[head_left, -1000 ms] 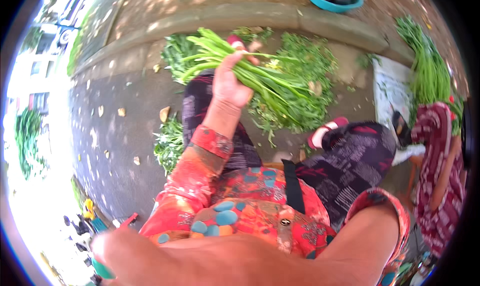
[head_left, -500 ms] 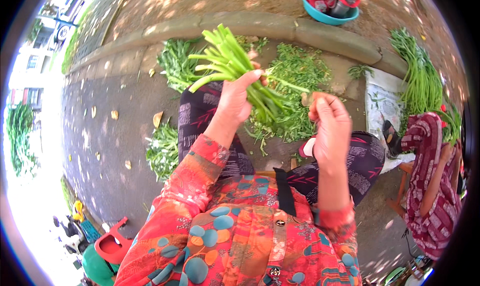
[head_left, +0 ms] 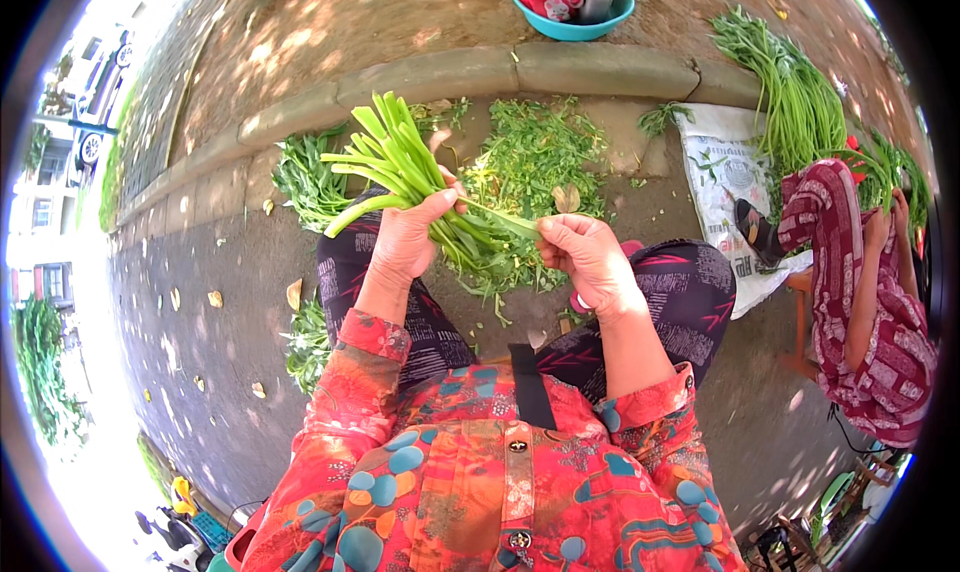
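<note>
My left hand (head_left: 405, 240) is wrapped round a bunch of green vegetable stalks (head_left: 392, 154), their pale cut ends pointing up and left. The leafy ends hang below the fist, toward the right. One flat green leaf (head_left: 508, 222) stretches sideways out of the bunch. Its far end is pinched between thumb and forefinger of my right hand (head_left: 590, 260). Beneath and beyond both hands, a loose heap of leaves and trimmings (head_left: 540, 157) covers the ground.
Bundled greens lie at left (head_left: 308, 180), with more greens (head_left: 308, 347) by my knee. A teal basin (head_left: 572, 29) stands beyond the curb (head_left: 600, 73). At right are a white sack (head_left: 715, 137), long-stemmed greens (head_left: 795, 97) and another seated person (head_left: 850, 297) handling greens.
My right hand has come in closer to the bunch and now pinches a leaf reaching from it; before, it was farther right, near a thin stem's tip. The whole view has shifted.
</note>
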The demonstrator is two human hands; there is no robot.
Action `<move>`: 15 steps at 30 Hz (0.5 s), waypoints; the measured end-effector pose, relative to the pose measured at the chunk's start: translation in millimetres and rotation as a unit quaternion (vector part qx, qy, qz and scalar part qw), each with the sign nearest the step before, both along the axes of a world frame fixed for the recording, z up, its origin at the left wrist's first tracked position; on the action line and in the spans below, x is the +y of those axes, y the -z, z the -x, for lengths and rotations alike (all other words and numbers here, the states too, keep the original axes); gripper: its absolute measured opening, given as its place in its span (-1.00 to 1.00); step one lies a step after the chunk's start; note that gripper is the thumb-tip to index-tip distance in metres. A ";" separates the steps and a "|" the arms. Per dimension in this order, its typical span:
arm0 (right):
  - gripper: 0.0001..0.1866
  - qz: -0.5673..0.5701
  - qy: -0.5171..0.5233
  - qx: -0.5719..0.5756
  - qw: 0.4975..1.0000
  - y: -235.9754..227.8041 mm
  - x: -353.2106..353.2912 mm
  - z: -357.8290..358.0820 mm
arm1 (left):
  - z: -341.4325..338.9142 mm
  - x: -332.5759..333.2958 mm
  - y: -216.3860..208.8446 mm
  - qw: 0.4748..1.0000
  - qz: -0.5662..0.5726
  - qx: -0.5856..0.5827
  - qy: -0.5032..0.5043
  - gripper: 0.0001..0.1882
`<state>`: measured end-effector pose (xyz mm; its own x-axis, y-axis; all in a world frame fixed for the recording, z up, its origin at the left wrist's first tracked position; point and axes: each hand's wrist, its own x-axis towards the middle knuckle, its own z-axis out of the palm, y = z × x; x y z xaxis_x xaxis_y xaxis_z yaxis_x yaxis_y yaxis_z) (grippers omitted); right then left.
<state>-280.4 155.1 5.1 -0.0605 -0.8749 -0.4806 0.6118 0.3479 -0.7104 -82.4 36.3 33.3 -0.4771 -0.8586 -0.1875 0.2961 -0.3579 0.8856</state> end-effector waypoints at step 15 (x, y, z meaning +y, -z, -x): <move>-0.82 -0.038 0.086 0.126 0.988 22.9 -10.3 -11.7 | 14.8 14.2 14.3 0.995 0.051 -0.060 -0.059 -0.79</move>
